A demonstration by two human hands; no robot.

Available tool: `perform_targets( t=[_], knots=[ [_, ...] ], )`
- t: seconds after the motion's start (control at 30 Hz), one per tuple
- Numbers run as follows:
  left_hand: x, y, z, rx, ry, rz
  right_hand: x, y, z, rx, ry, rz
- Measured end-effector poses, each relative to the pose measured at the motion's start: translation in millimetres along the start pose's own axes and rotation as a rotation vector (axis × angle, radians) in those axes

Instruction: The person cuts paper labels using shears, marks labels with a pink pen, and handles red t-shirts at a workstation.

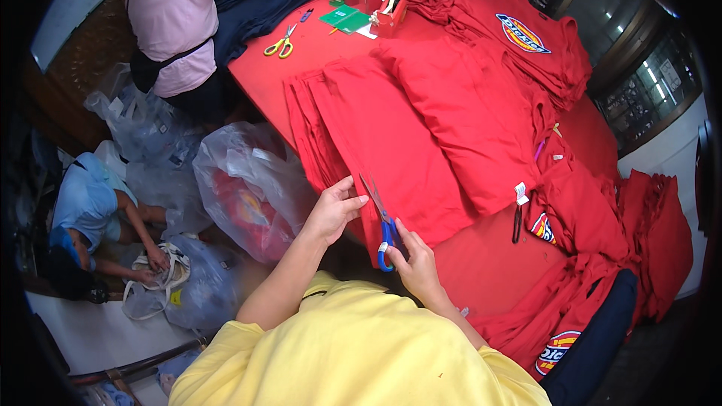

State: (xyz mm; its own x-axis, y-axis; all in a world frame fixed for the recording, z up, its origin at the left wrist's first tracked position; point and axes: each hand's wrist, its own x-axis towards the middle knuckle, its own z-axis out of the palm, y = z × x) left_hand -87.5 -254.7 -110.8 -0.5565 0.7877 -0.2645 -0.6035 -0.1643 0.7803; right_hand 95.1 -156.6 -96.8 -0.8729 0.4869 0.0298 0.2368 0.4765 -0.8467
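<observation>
My right hand (415, 259) grips a pair of blue-handled scissors (387, 234) at the table's near edge, its blades slightly apart and pointing away from me. Beside the blade tips is my left hand (335, 212), its thumb and fingers drawn together. Whatever they may pinch is too small to make out. Just beyond both hands lies a folded red garment (376, 128), spread flat with its edge next to the scissors. A second red garment (459, 113) overlaps it on the right, with a white tag (521, 194) at its near end.
Red printed shirts (519, 37) are piled at the far right, more red clothing (654, 233) at right. Yellow scissors (280, 46) and a tape dispenser (389, 16) lie farther up the red table (259, 79). Clear plastic bags (241, 150) stand at left, near two other people.
</observation>
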Motion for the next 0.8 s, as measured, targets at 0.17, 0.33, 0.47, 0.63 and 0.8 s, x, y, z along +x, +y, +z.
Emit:
perform_targets(
  t=[0.17, 0.33, 0.47, 0.63, 0.8],
  knots=[
    [0.7, -0.7, -0.4, 0.055, -0.014, -0.016, 1.9, 3.5, -0.6, -0.012, -0.011, -0.012],
    [2.0, -2.7, 1.0, 0.087, 0.033, -0.037, 6.2, -1.7, -2.6, -0.006, 0.002, -0.021],
    [2.5, -1.9, 2.9, 0.077, 0.013, -0.03, 6.1, 0.5, -3.3, 0.004, 0.009, -0.045],
    [3.8, -2.2, 3.1, 0.107, 0.02, -0.041, 10.5, -0.3, -6.3, 0.033, -0.02, -0.023],
    [5.1, -7.2, 4.1, 0.046, 0.029, -0.045, 12.1, -2.8, -8.6, 0.176, -0.064, 0.122]
  ],
)
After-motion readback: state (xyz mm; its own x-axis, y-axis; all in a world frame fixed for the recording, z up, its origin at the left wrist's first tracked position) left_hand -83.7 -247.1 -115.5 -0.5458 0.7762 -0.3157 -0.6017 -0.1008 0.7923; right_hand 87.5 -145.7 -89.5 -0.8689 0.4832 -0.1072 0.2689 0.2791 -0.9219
